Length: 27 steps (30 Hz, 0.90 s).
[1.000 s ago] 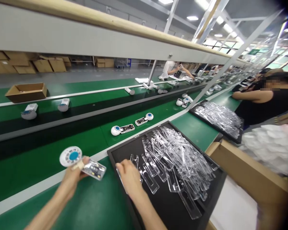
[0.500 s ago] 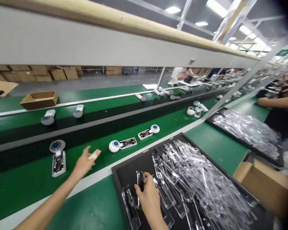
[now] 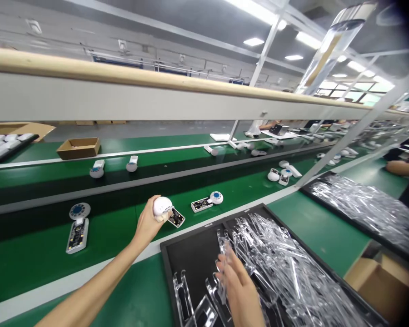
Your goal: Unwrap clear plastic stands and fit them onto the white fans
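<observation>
My left hand (image 3: 149, 221) is closed around the round head of a white device (image 3: 162, 206), lifted and tilted at the green conveyor belt. Its body with an exposed circuit board (image 3: 176, 218) sticks out to the right of my fingers, and a pale cover wraps a fingertip. Over the black tray (image 3: 187, 247), my right hand (image 3: 240, 284) grips a clear plastic frame (image 3: 224, 263) between thumb and fingers, somewhat blurred. Beside it lies a heap of similar clear frames (image 3: 286, 263). Two more open devices rest on the belt, one at left (image 3: 77, 234) and one ahead (image 3: 202, 205).
A white rail with a wooden bar (image 3: 157, 84) spans the view above the belt. Another tray of clear parts (image 3: 364, 200) and a cardboard box (image 3: 378, 272) are at right. Across the belt sits a small carton (image 3: 78, 149). A co-worker's arm (image 3: 404, 168) shows at far right.
My left hand has moved right and picked up a white device from the belt. My right hand has shifted right and lifted a clear frame. The view has tilted up.
</observation>
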### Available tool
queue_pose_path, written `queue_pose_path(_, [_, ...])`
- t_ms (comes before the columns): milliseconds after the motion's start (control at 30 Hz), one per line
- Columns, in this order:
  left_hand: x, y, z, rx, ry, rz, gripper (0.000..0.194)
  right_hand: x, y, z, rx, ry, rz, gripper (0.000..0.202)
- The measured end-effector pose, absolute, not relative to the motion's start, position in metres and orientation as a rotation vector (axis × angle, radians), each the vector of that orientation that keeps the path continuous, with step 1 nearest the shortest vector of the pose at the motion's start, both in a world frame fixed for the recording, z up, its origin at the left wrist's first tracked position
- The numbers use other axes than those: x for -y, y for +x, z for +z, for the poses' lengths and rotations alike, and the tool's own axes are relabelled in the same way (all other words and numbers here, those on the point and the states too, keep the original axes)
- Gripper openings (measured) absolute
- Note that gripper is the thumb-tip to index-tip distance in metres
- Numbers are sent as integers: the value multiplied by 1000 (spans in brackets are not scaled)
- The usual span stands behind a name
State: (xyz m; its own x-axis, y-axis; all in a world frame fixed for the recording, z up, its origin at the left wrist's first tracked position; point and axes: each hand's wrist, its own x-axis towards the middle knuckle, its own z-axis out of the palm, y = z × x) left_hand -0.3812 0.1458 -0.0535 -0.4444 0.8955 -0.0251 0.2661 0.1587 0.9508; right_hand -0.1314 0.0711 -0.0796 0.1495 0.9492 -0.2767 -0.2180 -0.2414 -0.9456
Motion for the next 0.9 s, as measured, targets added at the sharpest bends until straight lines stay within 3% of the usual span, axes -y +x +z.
queue_pose_path(167, [-104, -377, -2, -1599, 893, 1369, 59, -68, -188, -48, 1702, -1256, 820, 49])
queue_pose_path(333, [-70, -375, 8, -1407, 586, 1377, 59, -50, -235, -42, 1980, -1151, 398, 46])
queue_pose_path(667, [-41, -375, 7, -1461, 482, 1392, 64, -21, -245, -61, 2163, -1262, 91, 51])
queue_pose_path(900, [-21, -369, 0, -1214, 567, 1543, 63, -26, -229, -54, 2234, -1156, 259, 53])
